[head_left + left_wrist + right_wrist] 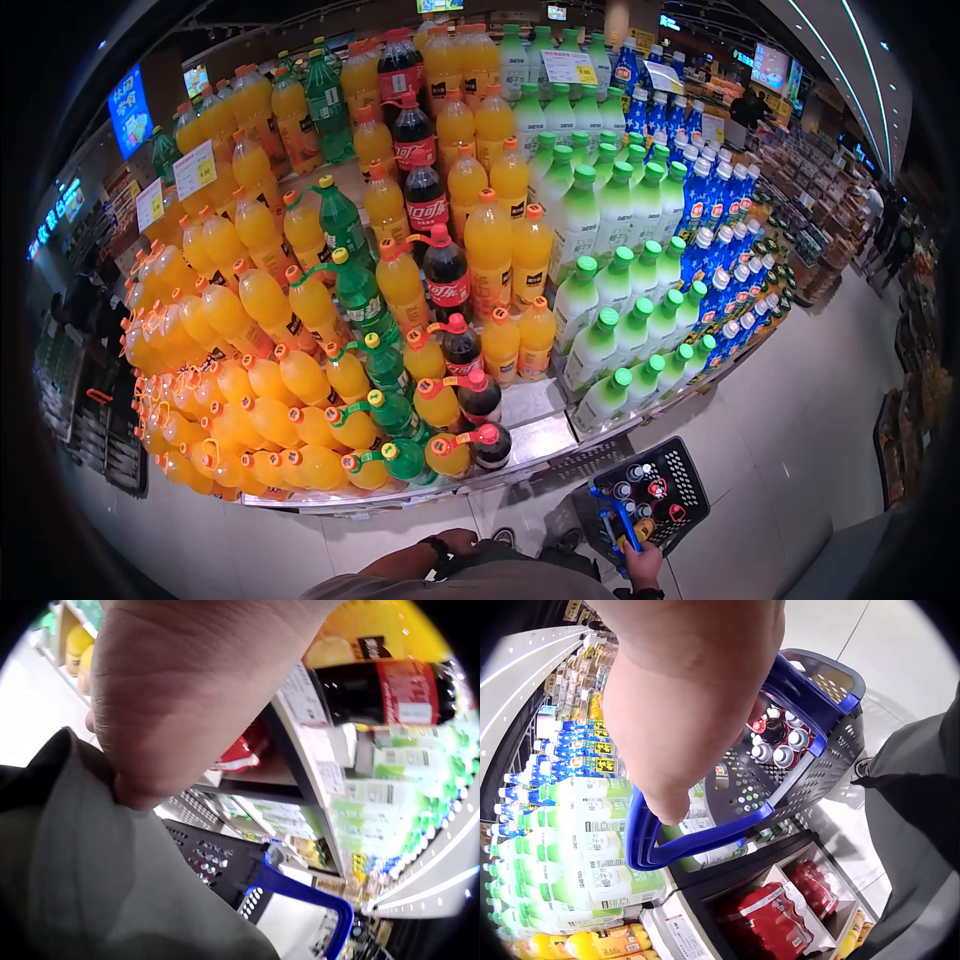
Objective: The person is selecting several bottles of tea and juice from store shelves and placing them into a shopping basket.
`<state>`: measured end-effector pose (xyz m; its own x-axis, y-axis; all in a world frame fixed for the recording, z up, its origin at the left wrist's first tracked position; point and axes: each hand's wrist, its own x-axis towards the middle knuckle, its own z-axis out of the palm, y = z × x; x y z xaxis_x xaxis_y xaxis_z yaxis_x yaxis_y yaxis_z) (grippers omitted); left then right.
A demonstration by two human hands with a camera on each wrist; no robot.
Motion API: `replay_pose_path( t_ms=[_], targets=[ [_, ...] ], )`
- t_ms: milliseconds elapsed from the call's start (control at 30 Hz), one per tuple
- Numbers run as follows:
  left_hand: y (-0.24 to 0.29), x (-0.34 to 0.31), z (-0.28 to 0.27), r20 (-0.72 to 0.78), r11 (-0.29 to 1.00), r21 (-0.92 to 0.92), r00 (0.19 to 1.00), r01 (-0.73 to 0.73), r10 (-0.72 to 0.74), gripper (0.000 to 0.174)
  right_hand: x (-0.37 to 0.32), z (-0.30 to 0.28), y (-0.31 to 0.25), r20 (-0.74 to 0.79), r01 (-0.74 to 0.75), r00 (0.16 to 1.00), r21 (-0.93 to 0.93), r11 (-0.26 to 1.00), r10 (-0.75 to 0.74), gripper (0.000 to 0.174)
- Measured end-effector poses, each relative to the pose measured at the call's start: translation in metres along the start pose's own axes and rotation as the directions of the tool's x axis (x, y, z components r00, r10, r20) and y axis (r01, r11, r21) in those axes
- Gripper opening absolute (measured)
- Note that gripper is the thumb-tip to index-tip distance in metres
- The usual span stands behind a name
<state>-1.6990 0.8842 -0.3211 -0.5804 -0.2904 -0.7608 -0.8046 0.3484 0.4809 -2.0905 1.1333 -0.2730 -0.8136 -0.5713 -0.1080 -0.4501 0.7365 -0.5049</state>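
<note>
My right hand [645, 562] grips the blue handle [705, 841] of a dark grey shopping basket [688, 482], held low at my right side. Inside the basket stand several bottles [783, 756], some with grey-white caps and some with red. An orange-yellow item [640, 528] lies near the handle. My left hand [460, 542] hangs in front of my body with its fingers loosely bent, beside my grey clothing [135, 877]. In the left wrist view the heel of that hand fills the upper part, hiding most of its fingers.
A tiered display ahead carries orange juice bottles [270, 375], dark cola bottles [445, 272], green bottles [362, 290], white green-capped bottles [600, 340] and blue bottles [705, 190]. Red packs [769, 919] sit in a low shelf. Tiled floor [790, 430] runs along the right, with more shelves [905, 400] beyond.
</note>
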Motion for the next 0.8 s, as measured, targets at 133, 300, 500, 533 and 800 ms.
replay_pose_path(
  t_ms=[133, 300, 500, 533, 800],
  targets=[
    [-0.068, 0.051, 0.048, 0.162, 0.898, 0.353, 0.962, -0.264, 0.220, 0.053, 0.012, -0.011, 0.005, 0.028, -0.003, 1.000, 0.015, 1.000, 0.002, 0.044],
    [-0.063, 0.043, 0.066, -0.012, 0.984, 0.149, 0.995, 0.100, -0.100, 0.040, 0.038, -0.024, 0.019, 0.131, -0.041, 0.990, -0.056, 0.998, 0.048, 0.051],
    [0.001, 0.051, 0.068, -0.147, 0.985, 0.165, 0.989, 0.054, -0.030, 0.030, 0.070, -0.065, 0.026, 0.368, -0.014, 0.930, -0.012, 1.000, 0.017, 0.052],
    [0.012, 0.057, 0.073, -0.180, 0.966, -0.194, 0.962, 0.172, -0.207, 0.032, 0.075, -0.073, 0.027, 0.395, -0.032, 0.919, 0.018, 0.999, 0.022, 0.053],
    [0.145, 0.068, 0.110, -0.226, 0.839, -0.502, 0.904, 0.211, -0.362, 0.036, 0.111, -0.090, 0.089, 0.303, 0.093, 0.944, 0.132, 0.987, -0.130, 0.042]
  ],
)
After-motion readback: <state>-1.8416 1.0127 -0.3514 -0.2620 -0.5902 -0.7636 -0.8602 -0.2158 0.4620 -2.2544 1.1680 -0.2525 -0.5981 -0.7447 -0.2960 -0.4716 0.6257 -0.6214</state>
